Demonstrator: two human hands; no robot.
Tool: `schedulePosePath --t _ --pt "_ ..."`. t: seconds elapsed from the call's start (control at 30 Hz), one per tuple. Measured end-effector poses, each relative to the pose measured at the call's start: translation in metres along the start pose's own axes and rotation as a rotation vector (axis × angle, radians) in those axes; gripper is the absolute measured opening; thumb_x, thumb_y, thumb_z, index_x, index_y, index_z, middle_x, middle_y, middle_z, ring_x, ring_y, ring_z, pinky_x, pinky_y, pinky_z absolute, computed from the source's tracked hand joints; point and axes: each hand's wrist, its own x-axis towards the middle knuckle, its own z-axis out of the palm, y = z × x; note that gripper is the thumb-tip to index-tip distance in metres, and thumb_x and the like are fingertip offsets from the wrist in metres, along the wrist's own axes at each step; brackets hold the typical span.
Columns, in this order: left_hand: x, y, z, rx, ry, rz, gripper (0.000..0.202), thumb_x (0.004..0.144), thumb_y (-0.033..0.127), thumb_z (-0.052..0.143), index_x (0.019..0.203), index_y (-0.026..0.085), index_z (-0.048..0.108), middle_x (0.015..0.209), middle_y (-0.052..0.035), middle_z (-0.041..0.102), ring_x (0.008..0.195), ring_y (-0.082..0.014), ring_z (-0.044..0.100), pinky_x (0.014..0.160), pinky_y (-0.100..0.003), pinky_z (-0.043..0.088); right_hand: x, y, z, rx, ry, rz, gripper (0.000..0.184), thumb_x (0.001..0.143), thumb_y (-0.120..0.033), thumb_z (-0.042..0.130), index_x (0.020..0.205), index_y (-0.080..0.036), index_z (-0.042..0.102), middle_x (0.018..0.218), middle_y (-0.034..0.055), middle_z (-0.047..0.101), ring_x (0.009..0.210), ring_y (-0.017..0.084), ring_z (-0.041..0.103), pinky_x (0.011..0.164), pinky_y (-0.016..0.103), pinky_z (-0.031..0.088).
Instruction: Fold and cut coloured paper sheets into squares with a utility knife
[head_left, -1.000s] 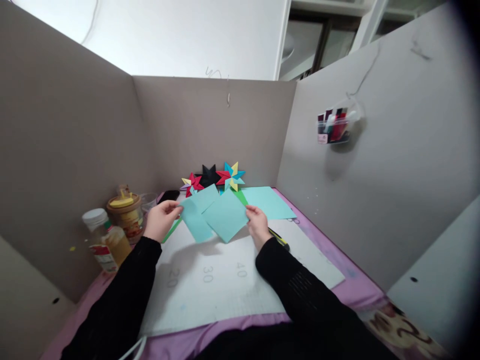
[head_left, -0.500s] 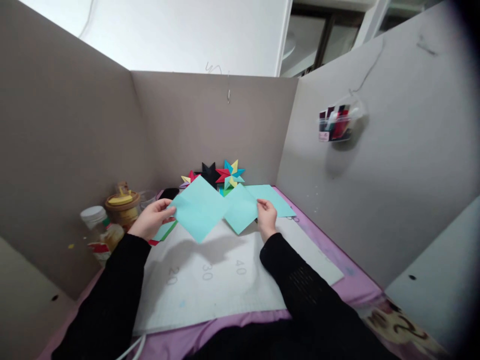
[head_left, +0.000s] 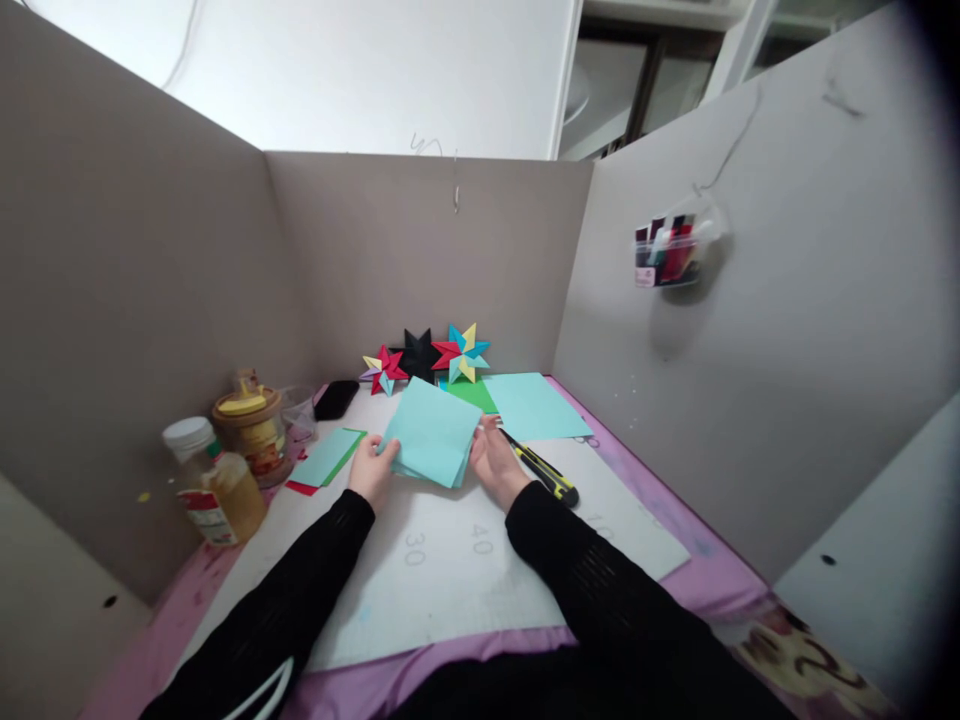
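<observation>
On bench, white mat: teal paper stack held over far part. Left corner pinched by fingers of left hand; right hand laid against right edge, grip hidden. Sheets may be fanned apart if pinch slackened; knife just beside wrist may be knocked.

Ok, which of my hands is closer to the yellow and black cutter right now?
Right. The right hand rests at the right edge of the blue paper stack, just beside the cutter. The left hand holds the stack's left corner, farther away.
</observation>
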Motion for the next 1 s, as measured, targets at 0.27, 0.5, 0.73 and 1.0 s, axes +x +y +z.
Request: schedulePosePath --t 0.27,0.5,0.73,1.0 --pt "0.012 0.001 -0.015 -0.035 -0.303 0.079 0.057 0.055 0.03 0.077 0.103 0.016 0.049 0.081 -0.0045 0.067 0.072 -0.0178 0.063 0.071 -0.032 0.048 -0.002 0.015 -0.009 -0.247 -0.094 0.043 0.032 0.059 -0.024 0.071 0.089 -0.015 0.062 0.085 0.0051 0.068 0.074 0.019 0.061 0.074 0.033 0.046" --pt "0.015 -0.015 -0.025 0.209 -0.538 0.003 0.049 0.048 0.03 0.081 0.091 0.011 0.067 0.087 -0.0105 0.07 0.085 -0.0276 0.063 0.081 -0.039 0.046 -0.004 0.017 -0.021 -0.368 -0.255 0.052 0.036 0.061 -0.022 0.068 0.096 -0.015 0.062 0.087 0.0037 0.066 0.075 0.017 0.057 0.072 0.03 0.044" --pt "0.006 -0.014 -0.009 0.178 -0.452 0.044 0.058 0.05 0.039 0.079 0.099 0.01 0.065 0.096 -0.013 0.069 0.092 -0.0283 0.062 0.082 -0.039 0.048 -0.005 0.024 -0.016 -0.405 -0.236 0.028 0.042 0.062 -0.02 0.066 0.102 -0.016 0.058 0.095 0.0044 0.066 0.082 0.018 0.058 0.077 0.031 0.045" --pt "0.011 -0.018 -0.013 0.282 -0.43 0.022 0.04 0.053 0.035 0.076 0.083 0.009 0.068 0.084 -0.0103 0.071 0.079 -0.0248 0.064 0.075 -0.035 0.048 -0.001 0.025 -0.021 -0.417 -0.147 0.135 0.032 0.059 -0.022 0.068 0.09 -0.013 0.062 0.084 0.0058 0.069 0.072 0.018 0.061 0.069 0.031 0.048"
